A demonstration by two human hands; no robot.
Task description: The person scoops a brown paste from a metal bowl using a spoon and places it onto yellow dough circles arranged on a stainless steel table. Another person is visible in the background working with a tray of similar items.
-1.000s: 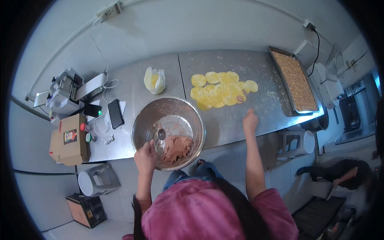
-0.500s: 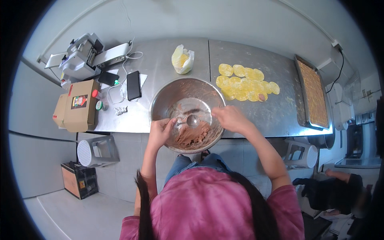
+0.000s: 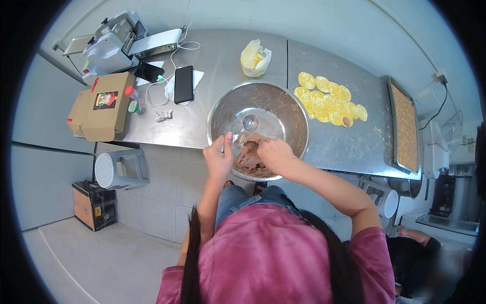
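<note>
A wide metal bowl [image 3: 298, 96] overhangs the table's front edge, with pinkish-brown minced filling [image 3: 248, 163] at its near side. My left hand [image 3: 218, 158] is closed at its near-left rim, pinching the handle of a spoon with a round, shiny bowl [image 3: 250, 122]. Inside the bowl, my right hand [image 3: 276, 155] is down at the filling, fingers curled. Something dark and narrow shows by its fingertips; I cannot make out what it is. Rows of round yellow wrappers [image 3: 324, 104] lie overlapping to the right, and a small lump of filling [image 3: 347, 121] sits on one.
A plastic bag [image 3: 255, 60] with yellow contents stands behind the bowl. Left are a phone [image 3: 184, 84], cardboard box [image 3: 109, 106], small jars and a white machine [image 3: 109, 50]. A full tray [image 3: 405, 126] lies far right. Stools [image 3: 119, 169] stand below; another person [image 3: 412, 258] is lower right.
My right hand has gone from the bowl's right side down into the filling. My left hand still has the spoon. The whole view has shifted, so the table appears further right and higher.
</note>
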